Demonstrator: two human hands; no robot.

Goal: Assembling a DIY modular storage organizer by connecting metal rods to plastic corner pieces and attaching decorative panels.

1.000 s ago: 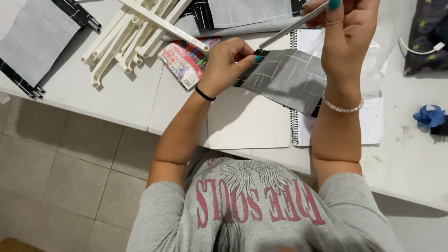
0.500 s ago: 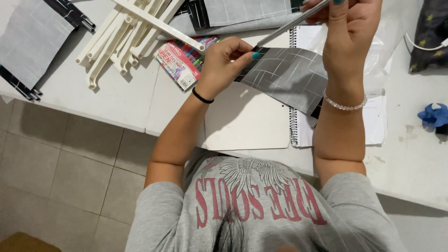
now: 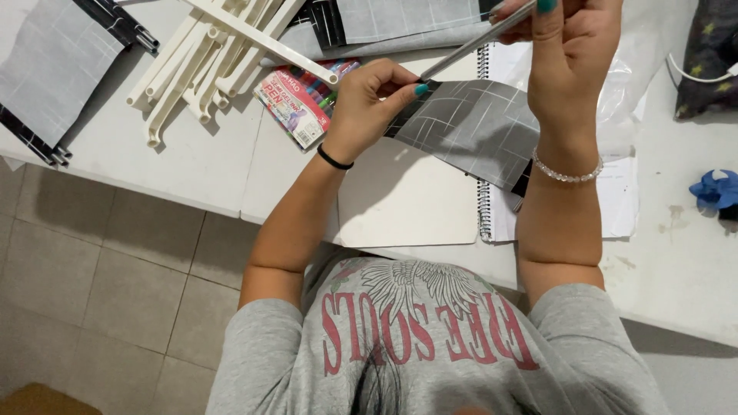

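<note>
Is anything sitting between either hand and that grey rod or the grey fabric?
Nothing visible. The left hand pinches the grey rod and grey fabric directly; the right hand grips the rod's upper end.

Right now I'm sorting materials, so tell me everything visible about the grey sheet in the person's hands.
The grey sheet looks like thin, flexible paper or fabric, printed with fine white lines and edged in black at its lower corner. It hangs tilted above an open spiral notebook. The left hand pinches its upper corner, and the right hand holds a thin grey rod along its top edge.

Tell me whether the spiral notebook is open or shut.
Open: the spiral notebook lies flat on the table, pages showing either side of its spiral.
</note>
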